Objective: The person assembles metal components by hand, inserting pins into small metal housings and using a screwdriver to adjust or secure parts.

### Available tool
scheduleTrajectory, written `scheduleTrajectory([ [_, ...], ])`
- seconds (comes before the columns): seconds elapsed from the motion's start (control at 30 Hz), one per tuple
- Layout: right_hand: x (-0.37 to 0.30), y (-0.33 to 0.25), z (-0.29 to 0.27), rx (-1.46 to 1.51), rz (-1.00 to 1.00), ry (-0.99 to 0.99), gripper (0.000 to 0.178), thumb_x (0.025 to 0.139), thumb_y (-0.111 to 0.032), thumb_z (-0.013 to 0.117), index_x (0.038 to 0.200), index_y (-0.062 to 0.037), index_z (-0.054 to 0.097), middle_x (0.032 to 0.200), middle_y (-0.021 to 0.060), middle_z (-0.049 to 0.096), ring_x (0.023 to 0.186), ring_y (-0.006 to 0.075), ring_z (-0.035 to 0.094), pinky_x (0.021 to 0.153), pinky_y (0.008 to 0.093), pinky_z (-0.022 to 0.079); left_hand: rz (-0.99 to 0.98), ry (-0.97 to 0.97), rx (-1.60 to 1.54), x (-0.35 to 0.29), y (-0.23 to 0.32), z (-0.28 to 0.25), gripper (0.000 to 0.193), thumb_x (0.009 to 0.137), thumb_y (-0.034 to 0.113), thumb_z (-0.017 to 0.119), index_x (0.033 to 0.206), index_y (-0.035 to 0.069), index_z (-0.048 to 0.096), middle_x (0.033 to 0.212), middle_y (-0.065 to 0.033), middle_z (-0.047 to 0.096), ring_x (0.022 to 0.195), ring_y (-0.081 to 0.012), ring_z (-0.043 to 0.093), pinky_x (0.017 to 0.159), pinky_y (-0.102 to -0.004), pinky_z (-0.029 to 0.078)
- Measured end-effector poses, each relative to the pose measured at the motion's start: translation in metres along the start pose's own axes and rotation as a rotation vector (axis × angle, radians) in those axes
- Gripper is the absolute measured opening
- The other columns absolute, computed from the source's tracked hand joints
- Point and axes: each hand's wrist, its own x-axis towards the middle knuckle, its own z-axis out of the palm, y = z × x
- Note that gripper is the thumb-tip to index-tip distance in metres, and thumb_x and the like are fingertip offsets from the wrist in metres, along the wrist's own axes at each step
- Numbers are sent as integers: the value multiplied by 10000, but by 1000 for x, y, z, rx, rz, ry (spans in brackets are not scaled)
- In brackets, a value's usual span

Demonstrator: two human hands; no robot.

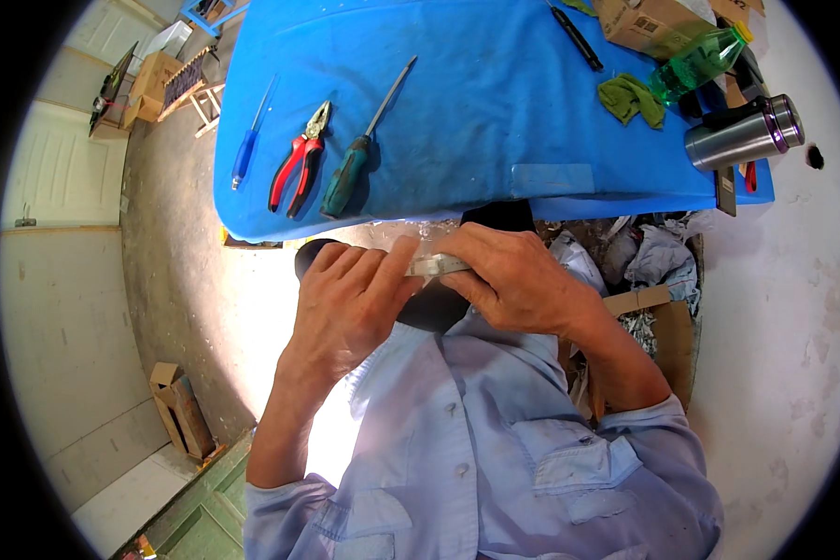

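Observation:
Both hands meet over my lap, just off the near edge of the blue-covered table (439,121). Between them is a small, pale, partly see-through strip-like piece (429,266), whose kind I cannot make out. My right hand (513,275) pinches its right end between thumb and fingers. Curled at the other end is my left hand (345,294), its fingertips close against the piece and partly hidden. Nearest on the table lie a teal-handled screwdriver (348,177), red-handled pliers (299,168) with jaws pointing away, and a thin blue screwdriver (245,159).
A steel flask (742,133), a green plastic bottle (700,65), a green cloth (631,99) and a cardboard box (653,26) crowd the table's right side. A black pen (577,39) lies nearby. Below right, a carton (672,336) holds scraps. A white wall (775,327) bounds the right.

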Motion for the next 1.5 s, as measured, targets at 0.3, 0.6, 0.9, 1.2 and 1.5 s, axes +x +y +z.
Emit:
scheduleTrajectory([
  [0.3, 1, -8, 1, -81, -45, 4, 206, 923, -185, 693, 1052, -36, 633, 914, 140, 669, 838, 369, 671, 701, 467, 524, 10, 34, -68, -7, 0, 9, 310, 835, 77, 795, 1116, 40, 670, 908, -81, 690, 783, -252, 682, 630, -375, 544],
  [0.6, 8, -2, 8, -139, -148, 14, 191, 931, -192, 695, 990, -27, 619, 895, 135, 661, 838, 355, 673, 686, 463, 520, -120, -139, -30, -9, 8, 2, 253, 931, 150, 723, 1124, 29, 613, 800, -77, 619, 713, -234, 677, 561, -374, 512],
  [0.9, 7, 4, 22, -221, -149, 106, 204, 891, -201, 731, 978, -67, 604, 836, 96, 622, 780, 312, 667, 619, 431, 501, -242, -56, -72, -19, 12, 20, 205, 957, 152, 692, 1104, 41, 602, 795, -84, 616, 656, -286, 659, 527, -394, 499],
  [1.2, 8, 23, 37, -212, -180, 185, 225, 880, -206, 737, 1000, -57, 618, 821, 98, 639, 732, 313, 666, 586, 423, 498, -440, -11, -75, -19, 29, 33, 127, 996, 88, 620, 1113, 39, 613, 871, -156, 660, 707, -383, 659, 581, -456, 507],
  [1.5, 7, 32, 49, -222, -155, 277, 178, 872, -141, 694, 1008, -50, 625, 825, 112, 661, 726, 314, 675, 581, 410, 509, -502, 106, -37, -19, 35, 55, 93, 990, 94, 630, 1059, 38, 602, 829, -137, 636, 691, -356, 654, 567, -439, 499],
])
